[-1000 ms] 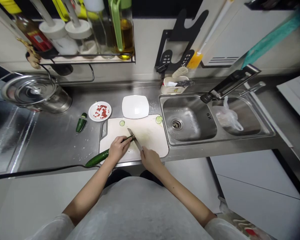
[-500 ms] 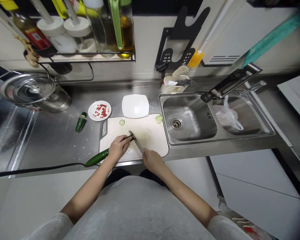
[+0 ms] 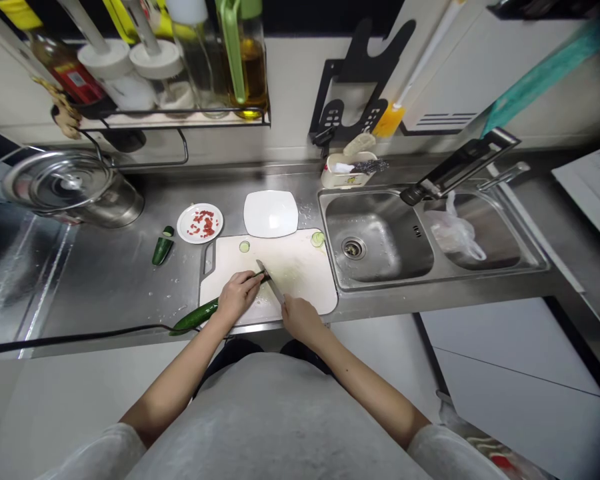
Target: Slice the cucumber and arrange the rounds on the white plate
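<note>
My left hand [image 3: 237, 295] is closed over a long green cucumber [image 3: 195, 317], whose back end sticks out past the board's left edge. A narrow dark green part shows ahead of my fingertips, touching the blade. In my right hand [image 3: 301, 319] is a kitchen knife [image 3: 274, 285], its handle hidden in my fist and its blade pointing up and left across the cucumber's front end. Both hands are over the white cutting board [image 3: 305, 287]. One cucumber slice [image 3: 245, 247] lies near the board's top left, and several slices [image 3: 318, 239] overlap at its top right corner.
Behind the board are a white square plate [image 3: 271, 213] and a round plate [image 3: 181, 227] with chopped red bits. Cut cucumber pieces [image 3: 162, 251] lie on the steel counter. A double sink [image 3: 380, 267] is at right, a steel pot [image 3: 105, 207] at left. A rack of bottles [image 3: 180, 123] hangs above.
My right hand and the knife have shifted slightly left and up. The left hand keeps its hold on the cucumber, almost unmoved. The camera view has shifted a little.
</note>
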`<state>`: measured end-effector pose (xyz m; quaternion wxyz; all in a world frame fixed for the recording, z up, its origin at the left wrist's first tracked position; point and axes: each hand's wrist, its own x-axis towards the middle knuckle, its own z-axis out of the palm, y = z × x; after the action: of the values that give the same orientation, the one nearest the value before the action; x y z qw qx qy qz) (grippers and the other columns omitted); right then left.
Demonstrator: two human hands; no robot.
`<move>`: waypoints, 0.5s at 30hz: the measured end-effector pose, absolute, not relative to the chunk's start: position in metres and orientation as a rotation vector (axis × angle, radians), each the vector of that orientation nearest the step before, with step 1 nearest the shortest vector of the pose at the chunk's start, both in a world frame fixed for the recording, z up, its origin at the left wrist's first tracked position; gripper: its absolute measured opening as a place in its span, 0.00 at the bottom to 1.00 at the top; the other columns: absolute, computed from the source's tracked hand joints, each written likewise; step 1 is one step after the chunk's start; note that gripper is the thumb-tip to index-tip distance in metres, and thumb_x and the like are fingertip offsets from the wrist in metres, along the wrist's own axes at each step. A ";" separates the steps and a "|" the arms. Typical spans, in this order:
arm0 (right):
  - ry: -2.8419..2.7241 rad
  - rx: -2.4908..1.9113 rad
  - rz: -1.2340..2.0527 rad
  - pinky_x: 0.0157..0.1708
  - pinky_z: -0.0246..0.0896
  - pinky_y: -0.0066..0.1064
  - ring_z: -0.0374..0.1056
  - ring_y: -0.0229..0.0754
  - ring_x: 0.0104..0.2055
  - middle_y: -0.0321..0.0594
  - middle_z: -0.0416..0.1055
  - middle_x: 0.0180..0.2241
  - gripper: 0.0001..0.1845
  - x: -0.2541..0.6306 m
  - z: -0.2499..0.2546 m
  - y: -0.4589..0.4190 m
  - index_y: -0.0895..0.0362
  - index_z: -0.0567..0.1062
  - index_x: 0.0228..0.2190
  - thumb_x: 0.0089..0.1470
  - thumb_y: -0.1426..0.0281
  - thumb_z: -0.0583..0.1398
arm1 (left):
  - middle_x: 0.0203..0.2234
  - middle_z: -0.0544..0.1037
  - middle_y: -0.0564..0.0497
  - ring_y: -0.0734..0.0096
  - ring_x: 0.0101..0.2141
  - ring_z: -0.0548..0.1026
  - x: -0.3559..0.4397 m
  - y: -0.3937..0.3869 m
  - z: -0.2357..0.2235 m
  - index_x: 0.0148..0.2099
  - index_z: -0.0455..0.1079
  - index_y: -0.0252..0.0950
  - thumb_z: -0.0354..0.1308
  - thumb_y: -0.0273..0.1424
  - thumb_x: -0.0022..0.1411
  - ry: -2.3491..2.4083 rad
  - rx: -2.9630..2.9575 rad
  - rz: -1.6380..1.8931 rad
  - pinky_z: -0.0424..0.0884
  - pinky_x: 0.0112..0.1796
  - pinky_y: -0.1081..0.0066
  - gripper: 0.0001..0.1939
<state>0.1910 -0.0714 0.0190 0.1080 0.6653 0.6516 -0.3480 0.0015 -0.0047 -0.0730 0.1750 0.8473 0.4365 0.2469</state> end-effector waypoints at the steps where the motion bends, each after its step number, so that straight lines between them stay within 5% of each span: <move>1: 1.918 1.957 -1.023 0.35 0.58 0.32 0.72 0.49 0.41 0.52 0.76 0.37 0.16 0.191 0.019 -0.071 0.62 0.69 0.46 0.63 0.72 0.46 | 0.41 0.76 0.47 0.66 0.42 0.73 0.002 -0.005 -0.073 0.51 0.74 0.42 0.51 0.33 0.67 1.234 2.403 0.699 0.73 0.43 0.64 0.14; 15: 1.901 1.961 -1.005 0.36 0.60 0.33 0.73 0.49 0.42 0.52 0.76 0.37 0.16 0.187 0.009 -0.072 0.61 0.70 0.46 0.62 0.73 0.47 | 0.42 0.76 0.46 0.65 0.43 0.72 0.001 -0.004 -0.076 0.51 0.74 0.43 0.50 0.33 0.67 1.221 2.390 0.709 0.73 0.44 0.62 0.15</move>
<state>0.1870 -0.0722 0.0092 0.1154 0.6692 0.6489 -0.3431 0.0006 -0.0037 -0.0760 0.1818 0.8467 0.4324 0.2511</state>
